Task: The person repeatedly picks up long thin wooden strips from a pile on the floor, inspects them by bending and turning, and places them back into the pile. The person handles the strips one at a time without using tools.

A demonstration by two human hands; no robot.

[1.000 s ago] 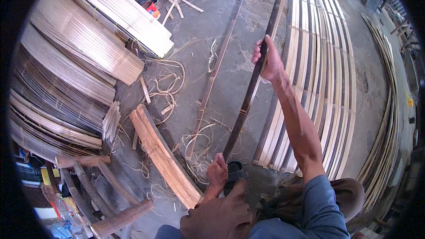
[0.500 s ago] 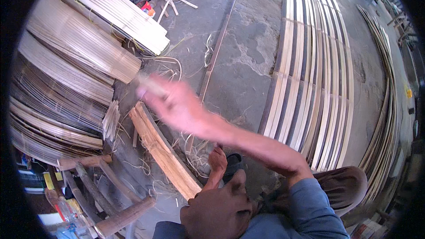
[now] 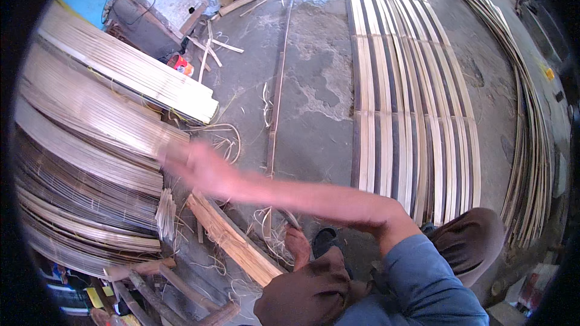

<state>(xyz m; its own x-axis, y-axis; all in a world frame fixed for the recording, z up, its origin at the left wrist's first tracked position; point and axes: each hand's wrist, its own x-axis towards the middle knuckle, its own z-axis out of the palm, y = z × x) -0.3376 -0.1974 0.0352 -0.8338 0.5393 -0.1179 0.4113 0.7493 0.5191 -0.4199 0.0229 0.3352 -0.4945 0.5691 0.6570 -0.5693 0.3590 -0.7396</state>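
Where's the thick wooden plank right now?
In the head view, the thick wooden plank lies left of the left hand, its upper end just below the blurred right hand, its lower end by the brown-covered left knee.

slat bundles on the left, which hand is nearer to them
Right. The right hand, blurred, is at the ends of the slat bundles, contact unclear. The left hand is farther off, to their lower right, past the plank.

Beyond the wooden plank, the blurred right hand is being held at a slat stack, the left hand just right of the plank.
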